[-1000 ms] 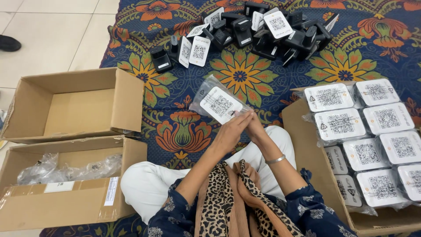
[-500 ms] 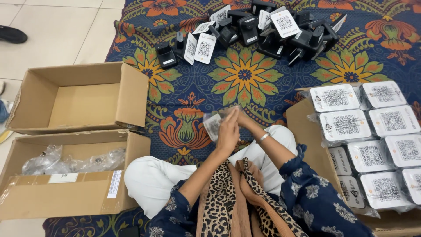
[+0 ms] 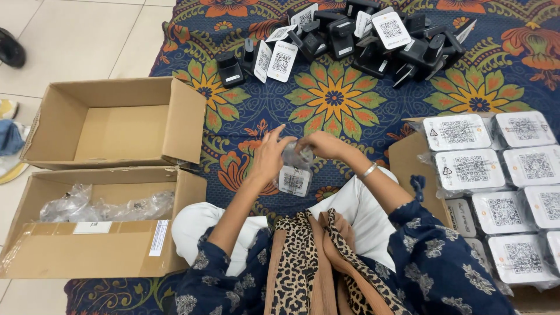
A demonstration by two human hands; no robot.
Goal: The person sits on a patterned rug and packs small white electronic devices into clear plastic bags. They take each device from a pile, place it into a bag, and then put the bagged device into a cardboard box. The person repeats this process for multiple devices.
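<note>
left hand (image 3: 269, 156) + right hand (image 3: 319, 144): both gripping clear bagged item (image 3: 294, 172) | packed bags fill right box (image 3: 408, 153) | loose black devices (image 3: 373, 38) remain unbagged

Floral rug (image 3: 344, 99) carries black gadgets (image 3: 373, 41), cardboard boxes (image 3: 111, 122).

From my feed, my left hand (image 3: 269, 158) and right hand (image 3: 322, 146) cover the top of the clear packet (image 3: 294, 175), so I cannot tell what is inside beyond its white label. The box of white packs (image 3: 501, 192) runs off the right edge and bottom right corner. The crumpled plastic in the lower carton (image 3: 105, 224) is too blurred to identify (bags, perhaps). A dark shoe (image 3: 11, 48) is cut off at the left edge.
</note>
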